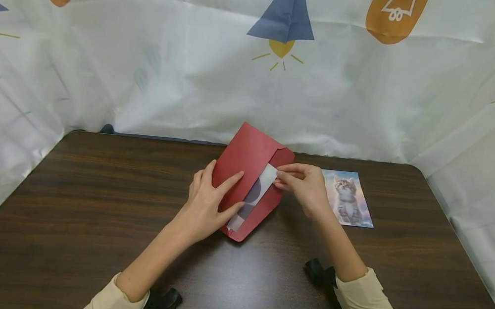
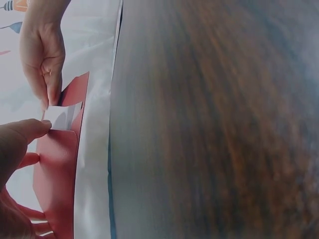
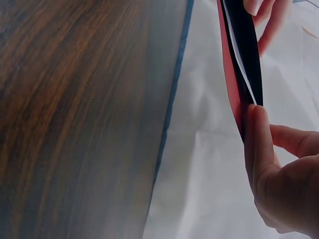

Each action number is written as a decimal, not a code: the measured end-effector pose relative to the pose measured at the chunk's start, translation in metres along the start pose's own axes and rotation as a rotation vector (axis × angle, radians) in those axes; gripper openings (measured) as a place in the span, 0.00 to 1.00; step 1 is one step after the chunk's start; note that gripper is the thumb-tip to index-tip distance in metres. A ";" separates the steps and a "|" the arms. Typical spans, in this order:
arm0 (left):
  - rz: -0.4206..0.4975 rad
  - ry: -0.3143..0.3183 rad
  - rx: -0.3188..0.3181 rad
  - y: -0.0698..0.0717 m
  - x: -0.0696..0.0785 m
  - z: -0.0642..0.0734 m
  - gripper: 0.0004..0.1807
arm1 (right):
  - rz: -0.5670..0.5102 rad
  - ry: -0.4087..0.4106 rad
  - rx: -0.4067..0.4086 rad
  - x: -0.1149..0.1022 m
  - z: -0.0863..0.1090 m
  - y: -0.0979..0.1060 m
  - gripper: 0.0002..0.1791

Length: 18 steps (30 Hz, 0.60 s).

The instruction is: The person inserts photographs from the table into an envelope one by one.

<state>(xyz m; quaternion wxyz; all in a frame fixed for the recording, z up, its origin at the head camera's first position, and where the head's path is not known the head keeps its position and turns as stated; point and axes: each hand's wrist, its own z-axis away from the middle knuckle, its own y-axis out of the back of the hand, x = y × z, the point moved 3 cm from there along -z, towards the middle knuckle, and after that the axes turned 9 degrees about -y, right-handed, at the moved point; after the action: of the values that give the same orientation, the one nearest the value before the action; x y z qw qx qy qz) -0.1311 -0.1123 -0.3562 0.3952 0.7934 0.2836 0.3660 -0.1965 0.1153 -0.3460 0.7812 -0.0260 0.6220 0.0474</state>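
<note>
From the head camera I see a red paper envelope [image 1: 247, 154] tilted between the two hands, its flap open toward the right hand [image 1: 308, 187]. A white card with grey-purple rounded shapes [image 1: 251, 193] sits partly in its mouth. The right wrist camera gives me what the head view hides: the mouth edge-on, the card a thin pale line between the red side and a dark one. Only from the head do I get the glossy kitten picture [image 1: 347, 199], lying on the dark wood-grain table [image 1: 87, 233] just beyond the right hand.

The left hand [image 1: 205, 205] grips the envelope, index finger and thumb spread across its front; the left wrist view puts the thumb tip at the mouth, by the card. The right hand pinches the card's far end between thumb and fingers, wrist bent inward. Both forearms reach forward from rolled beige sleeves [image 1: 371, 306]. I cannot tell whether the envelope's lower end touches the table.
</note>
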 end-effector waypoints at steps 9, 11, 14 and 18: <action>0.007 -0.001 -0.012 -0.001 0.003 0.000 0.36 | -0.004 0.023 0.005 0.000 0.003 -0.005 0.14; 0.006 0.001 -0.015 -0.001 0.003 0.000 0.36 | 0.000 0.023 0.009 0.000 0.003 -0.006 0.14; 0.008 -0.001 -0.015 -0.001 0.005 0.000 0.36 | 0.003 0.022 0.012 0.001 0.002 -0.006 0.14; 0.007 -0.013 -0.009 -0.001 0.005 0.000 0.36 | 0.006 0.017 0.014 0.002 0.002 -0.006 0.14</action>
<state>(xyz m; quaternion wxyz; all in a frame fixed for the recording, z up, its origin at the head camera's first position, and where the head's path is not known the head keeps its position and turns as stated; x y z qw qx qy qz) -0.1281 -0.1078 -0.3556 0.3992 0.7949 0.2767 0.3635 -0.1934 0.1094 -0.3473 0.7760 -0.0189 0.6288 0.0452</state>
